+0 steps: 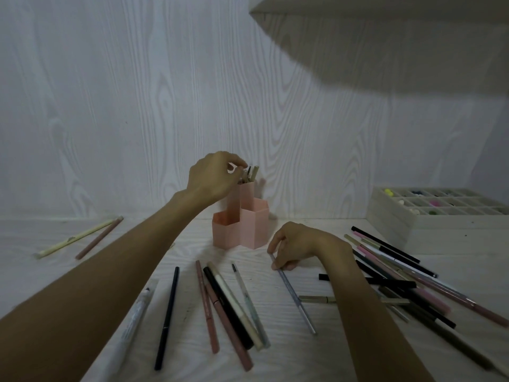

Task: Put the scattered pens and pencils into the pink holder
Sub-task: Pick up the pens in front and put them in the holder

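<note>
The pink holder (pixel 242 224), made of three hexagonal tubes, stands at the back middle of the white table. My left hand (pixel 213 176) is above its tallest tube, fingers pinched on the tops of a few pens (pixel 249 173) that stick out of it. My right hand (pixel 300 245) rests on the table just right of the holder, fingertips gripping the upper end of a silver pen (pixel 296 296) that lies on the table. Several pens and pencils (pixel 234 307) lie scattered in front, and a pile (pixel 399 274) lies to the right.
A white compartment organiser (pixel 429 213) with small items stands at the back right. Two pencils (pixel 82 237) lie at the far left. A wood-grain wall rises behind the holder, and a shelf (pixel 385 6) hangs above at the upper right.
</note>
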Demonstrator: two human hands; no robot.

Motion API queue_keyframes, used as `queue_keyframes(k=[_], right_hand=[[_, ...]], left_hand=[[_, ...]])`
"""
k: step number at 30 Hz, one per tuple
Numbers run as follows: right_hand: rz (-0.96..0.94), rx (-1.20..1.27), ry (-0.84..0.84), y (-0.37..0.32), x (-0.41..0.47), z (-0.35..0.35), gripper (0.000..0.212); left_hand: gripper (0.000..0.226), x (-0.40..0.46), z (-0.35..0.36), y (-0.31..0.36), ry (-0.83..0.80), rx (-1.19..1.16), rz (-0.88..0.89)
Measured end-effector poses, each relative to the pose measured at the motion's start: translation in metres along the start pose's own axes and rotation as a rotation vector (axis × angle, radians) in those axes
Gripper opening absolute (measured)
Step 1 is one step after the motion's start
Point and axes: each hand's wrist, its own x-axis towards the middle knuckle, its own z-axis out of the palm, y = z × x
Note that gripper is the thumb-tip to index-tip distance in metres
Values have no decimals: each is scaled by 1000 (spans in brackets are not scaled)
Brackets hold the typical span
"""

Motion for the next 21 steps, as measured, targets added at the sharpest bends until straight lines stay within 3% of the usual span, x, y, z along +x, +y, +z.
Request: queue_keyframes(k=[4,7,9,13,15,21], right_hand=[[29,-53,5,-5,3,4,25],[39,-54,19,-9,4,8,22],[27,-59,26,-13,3,9,23],[-43,-78,62,-21,-3,6,31],[-121,-4,108,-23,-11,0,31],[-307,189,444,-38,-39,-20,33]], left_hand=[[28,-9,-15,-6,9,-55,-7],[26,-27,-30,-20,108,-109,-158],[17,-42,-42,-37,-20,-12,-256],[2,-57,-68,-66,-495,166,-416],[19,-59,-73,-73,-657,200,-498],[41,-71,-62,-91,-705,269,-567]])
